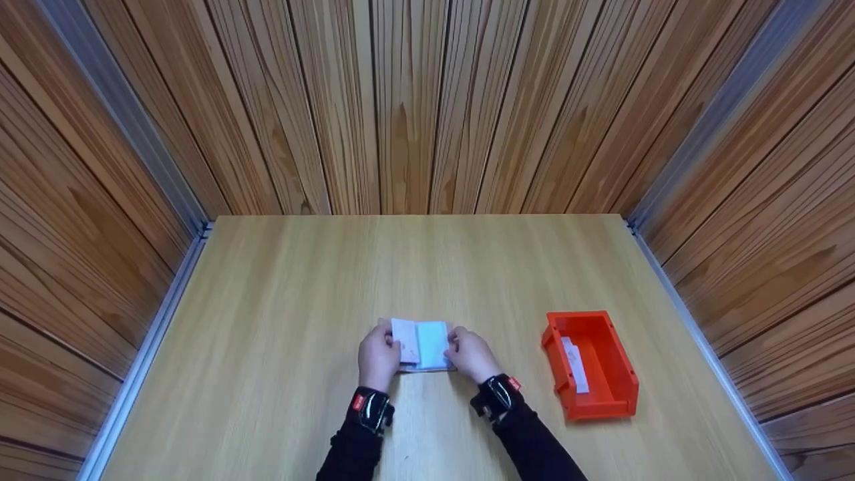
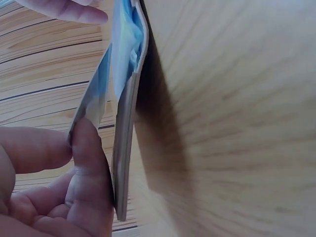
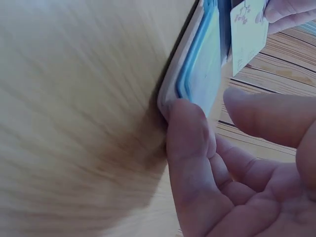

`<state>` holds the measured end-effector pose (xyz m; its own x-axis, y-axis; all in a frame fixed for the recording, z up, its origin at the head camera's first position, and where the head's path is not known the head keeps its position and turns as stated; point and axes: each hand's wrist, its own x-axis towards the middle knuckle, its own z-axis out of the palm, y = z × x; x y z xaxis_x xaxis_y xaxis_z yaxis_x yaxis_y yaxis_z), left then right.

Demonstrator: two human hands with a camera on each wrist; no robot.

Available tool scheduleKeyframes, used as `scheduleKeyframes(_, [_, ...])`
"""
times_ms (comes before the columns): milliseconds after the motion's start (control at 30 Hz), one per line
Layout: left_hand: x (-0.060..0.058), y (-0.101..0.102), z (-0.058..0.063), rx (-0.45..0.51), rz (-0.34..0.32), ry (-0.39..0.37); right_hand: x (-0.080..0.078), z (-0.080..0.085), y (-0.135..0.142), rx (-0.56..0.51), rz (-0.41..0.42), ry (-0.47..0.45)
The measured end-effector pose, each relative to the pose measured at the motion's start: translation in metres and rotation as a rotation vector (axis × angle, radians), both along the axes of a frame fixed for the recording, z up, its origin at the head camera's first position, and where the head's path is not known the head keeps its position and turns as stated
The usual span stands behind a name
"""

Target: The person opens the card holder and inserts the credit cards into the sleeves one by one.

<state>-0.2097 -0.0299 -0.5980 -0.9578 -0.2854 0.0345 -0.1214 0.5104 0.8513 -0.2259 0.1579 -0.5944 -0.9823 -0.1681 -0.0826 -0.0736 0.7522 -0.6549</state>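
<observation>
Thumb and index finger of my left hand point(image 1: 378, 357) pinch a white card point(image 3: 248, 37) printed with a red pattern. The card slants above the left half of a small open card holder point(image 3: 203, 74). Light blue leaves point(image 1: 433, 344) and a brownish cover show on the holder, which lies low over the table. At its right edge is my right hand point(image 1: 471, 353). In the right wrist view its index fingertip point(image 3: 187, 118) touches the holder's corner, while the thumb stands apart from the leaves.
To the right on the wooden table point(image 1: 294, 287) stands an orange-red plastic bin point(image 1: 624, 391). A white slip point(image 1: 576, 365) leans along the bin's left inner side. Wood-plank walls point(image 1: 407, 133) and metal rails point(image 1: 150, 347) border the table.
</observation>
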Motion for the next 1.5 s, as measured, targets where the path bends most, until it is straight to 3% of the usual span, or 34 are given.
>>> scheduleKeyframes(367, [-0.0009, -0.0015, -0.0059, -0.004, 0.0, -0.001, -0.0013, -0.0012, -0.004, 0.067, 0.0, -0.004])
scheduleKeyframes(600, [-0.0002, -0.001, -0.0078, 0.009, 0.005, 0.016, -0.0031, -0.0032, -0.0057, 0.127, 0.018, 0.046])
scheduleKeyframes(1133, [-0.0035, 0.0019, -0.0051, 0.018, -0.016, -0.082, -0.0022, -0.0031, -0.0066, 0.12, 0.01, 0.021])
scheduleKeyframes(1500, [-0.003, 0.0032, -0.0064, 0.011, -0.026, -0.051, -0.0033, -0.0036, -0.0068, 0.129, 0.007, 0.031])
